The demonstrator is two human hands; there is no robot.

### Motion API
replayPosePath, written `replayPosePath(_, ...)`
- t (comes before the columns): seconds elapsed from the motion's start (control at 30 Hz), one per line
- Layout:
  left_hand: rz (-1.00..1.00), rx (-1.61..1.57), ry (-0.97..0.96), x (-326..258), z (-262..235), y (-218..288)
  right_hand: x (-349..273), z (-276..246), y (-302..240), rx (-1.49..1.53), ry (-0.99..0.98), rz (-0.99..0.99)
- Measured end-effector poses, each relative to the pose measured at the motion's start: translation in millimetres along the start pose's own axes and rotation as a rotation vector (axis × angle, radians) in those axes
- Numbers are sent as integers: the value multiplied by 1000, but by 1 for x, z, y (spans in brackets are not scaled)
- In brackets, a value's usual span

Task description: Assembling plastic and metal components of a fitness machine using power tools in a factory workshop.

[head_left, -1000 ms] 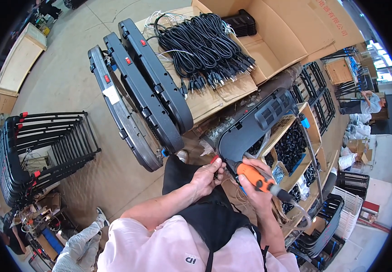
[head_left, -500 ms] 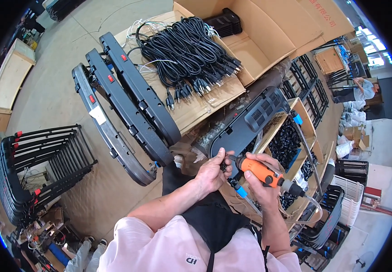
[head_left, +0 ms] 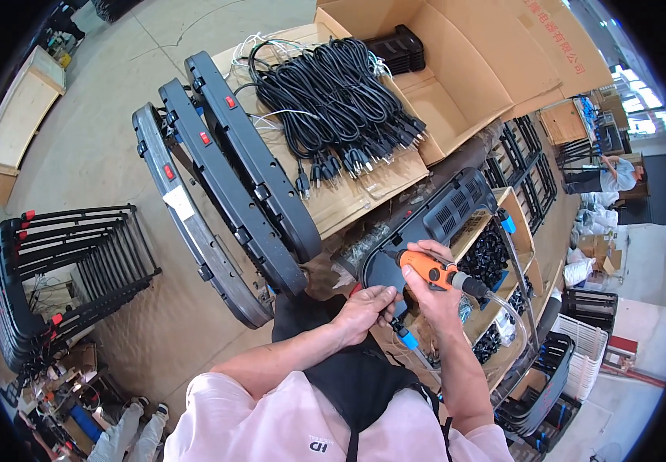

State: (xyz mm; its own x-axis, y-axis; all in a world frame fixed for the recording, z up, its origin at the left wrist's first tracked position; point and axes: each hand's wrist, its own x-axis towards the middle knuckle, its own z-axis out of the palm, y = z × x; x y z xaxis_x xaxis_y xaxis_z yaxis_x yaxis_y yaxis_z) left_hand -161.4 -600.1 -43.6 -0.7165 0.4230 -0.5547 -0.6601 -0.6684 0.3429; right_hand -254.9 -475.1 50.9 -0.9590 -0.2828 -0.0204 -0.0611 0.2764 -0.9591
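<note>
At the near end of the long black plastic heater housing (head_left: pixel 425 227), right hand (head_left: pixel 429 296) fingers wrap the orange pneumatic screwdriver (head_left: pixel 431 271), tip down on it. Left hand (head_left: pixel 364 312) fingers pinch the housing edge, likely steadying it. Bundled black power cords (head_left: pixel 333 100) lie on cardboard beyond; three similar black panels (head_left: pixel 225 185) lean left.

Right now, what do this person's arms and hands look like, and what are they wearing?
Both forearms are bare, and the left hand and right hand wear no gloves. Short pale pink sleeves end above the elbows, under a black apron with straps.
</note>
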Motion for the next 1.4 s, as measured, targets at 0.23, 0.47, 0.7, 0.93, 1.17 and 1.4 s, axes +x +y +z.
replayPosePath(0.23, 18, 33, 10, -4, -9, 6, 10, 2, 7, -4, -39, -1)
replayPosePath(0.47, -35, -41, -75, -10, -13, 14, 14, 3, 4, -65, -72, -24)
replayPosePath(0.7, 9, 92, -103, -12, -16, 5, 11, 4, 11, -25, -68, -5)
replayPosePath(0.93, 38, 125, 69, -8, -1, 6, 7, -21, -16, -48, -51, -54)
replayPosePath(1.17, 165, -73, 82, 25, 39, 19, -1, -104, -31, 154, 74, -19)
replayPosePath(1.4, 9, -232, 46, 108, 100, 10, -3, -201, -30, 225, 156, -2)
